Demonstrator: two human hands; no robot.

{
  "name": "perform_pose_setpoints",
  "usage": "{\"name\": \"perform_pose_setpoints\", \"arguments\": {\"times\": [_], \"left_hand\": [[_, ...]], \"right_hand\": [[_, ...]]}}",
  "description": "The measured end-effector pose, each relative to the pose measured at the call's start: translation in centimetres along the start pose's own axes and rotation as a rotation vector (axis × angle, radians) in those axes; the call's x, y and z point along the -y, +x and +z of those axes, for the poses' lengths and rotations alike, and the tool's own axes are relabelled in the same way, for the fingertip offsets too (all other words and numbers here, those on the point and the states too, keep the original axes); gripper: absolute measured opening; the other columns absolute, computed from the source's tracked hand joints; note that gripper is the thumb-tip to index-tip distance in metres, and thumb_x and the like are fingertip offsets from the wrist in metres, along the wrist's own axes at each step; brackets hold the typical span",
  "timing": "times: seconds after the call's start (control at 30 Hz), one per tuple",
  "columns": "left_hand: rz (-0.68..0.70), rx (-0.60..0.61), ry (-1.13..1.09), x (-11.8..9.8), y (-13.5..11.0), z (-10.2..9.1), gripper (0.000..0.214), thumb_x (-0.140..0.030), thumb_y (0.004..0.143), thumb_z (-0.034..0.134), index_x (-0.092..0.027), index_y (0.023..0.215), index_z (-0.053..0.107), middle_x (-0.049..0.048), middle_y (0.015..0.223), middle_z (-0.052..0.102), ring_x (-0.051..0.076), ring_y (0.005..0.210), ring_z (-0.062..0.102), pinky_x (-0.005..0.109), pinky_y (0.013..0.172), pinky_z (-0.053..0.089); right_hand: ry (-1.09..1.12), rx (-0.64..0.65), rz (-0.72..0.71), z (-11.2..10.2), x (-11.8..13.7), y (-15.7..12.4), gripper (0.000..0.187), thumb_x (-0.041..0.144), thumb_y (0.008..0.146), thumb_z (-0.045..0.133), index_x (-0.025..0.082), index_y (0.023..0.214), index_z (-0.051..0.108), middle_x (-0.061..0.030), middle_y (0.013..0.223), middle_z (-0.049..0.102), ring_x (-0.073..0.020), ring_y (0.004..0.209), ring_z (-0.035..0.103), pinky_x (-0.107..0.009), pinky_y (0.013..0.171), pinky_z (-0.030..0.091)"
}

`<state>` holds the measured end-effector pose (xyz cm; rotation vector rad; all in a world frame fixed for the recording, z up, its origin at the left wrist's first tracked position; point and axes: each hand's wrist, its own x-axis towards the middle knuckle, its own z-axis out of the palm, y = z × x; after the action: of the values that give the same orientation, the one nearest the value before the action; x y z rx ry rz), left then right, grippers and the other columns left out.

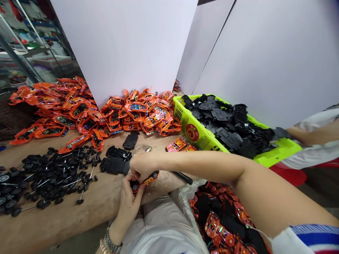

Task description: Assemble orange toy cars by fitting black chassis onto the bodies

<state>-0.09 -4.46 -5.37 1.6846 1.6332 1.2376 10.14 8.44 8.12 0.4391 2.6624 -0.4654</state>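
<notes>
A small orange toy car with black wheels point(149, 179) is held just above the table edge, in front of the person's body. A brown wooden table point(53, 229) is spread below, and a white sack point(182, 201) of orange-and-black pieces is set beside its edge. One bright green plastic basket point(278, 155) is heaped with black plastic parts, too many to count, and a co-worker's arm point(312, 135) is extended toward it. A large heap of orange car bodies point(137, 113) is piled against a white partition, also beyond counting. A mass of black wheels on metal axles point(47, 176) is spread across the table. Three black plastic chassis plates point(115, 165) are laid near the hands. A black-handled screwdriver point(182, 178) is seen beneath the forearm, but whether it is gripped cannot be told. The car is cradled from below by the closed fingers of the left hand point(128, 208), while it is pinched from above by the curled right hand point(143, 165). Such a two-handed hold appears steady, since the small body is braced from both sides.
</notes>
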Motion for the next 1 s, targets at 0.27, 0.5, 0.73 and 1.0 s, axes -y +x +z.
{"name": "perform_pose_setpoints", "arguments": {"times": [0.27,0.5,0.73,1.0], "left_hand": [[-0.074,0.001,-0.068,-0.3,1.2,-0.5,0.031,-0.048,0.089,0.053,-0.022,0.104,0.044,0.009,0.1,0.061,0.027,0.096,0.064,0.044,0.081,0.053],[-0.132,0.02,-0.163,-0.4,2.5,-0.3,0.033,-0.047,0.088,0.055,-0.023,0.107,0.045,0.008,0.104,0.062,0.026,0.1,0.065,0.044,0.086,0.053],[-0.161,-0.032,-0.21,-0.8,2.7,0.6,0.027,-0.046,0.088,0.055,-0.022,0.099,0.053,0.0057,0.095,0.063,0.021,0.088,0.065,0.037,0.08,0.053],[-0.244,0.0,-0.127,-0.8,2.3,-0.2,0.029,-0.05,0.087,0.052,-0.022,0.097,0.052,0.0056,0.096,0.06,0.023,0.089,0.062,0.039,0.078,0.053]], "right_hand": [[-0.304,0.007,-0.018,-0.9,1.2,0.3,0.026,0.023,0.068,0.08,0.012,0.092,0.079,-0.0141,0.084,0.077,-0.0268,0.073,0.07,-0.029,0.056,0.048],[-0.207,0.023,0.1,-1.2,-0.8,-2.4,0.017,0.017,0.074,0.069,0.016,0.089,0.078,-0.0094,0.088,0.077,-0.0284,0.083,0.07,-0.031,0.061,0.049],[-0.061,-0.328,0.257,2.1,-1.4,-3.8,0.016,0.015,0.08,0.062,0.016,0.089,0.076,-0.0114,0.088,0.076,-0.0261,0.086,0.07,-0.029,0.067,0.048],[0.813,-0.627,0.068,9.6,-2.9,-2.9,0.026,0.029,0.083,0.071,0.014,0.104,0.069,-0.0045,0.097,0.074,-0.0154,0.085,0.067,-0.022,0.075,0.051]]}}
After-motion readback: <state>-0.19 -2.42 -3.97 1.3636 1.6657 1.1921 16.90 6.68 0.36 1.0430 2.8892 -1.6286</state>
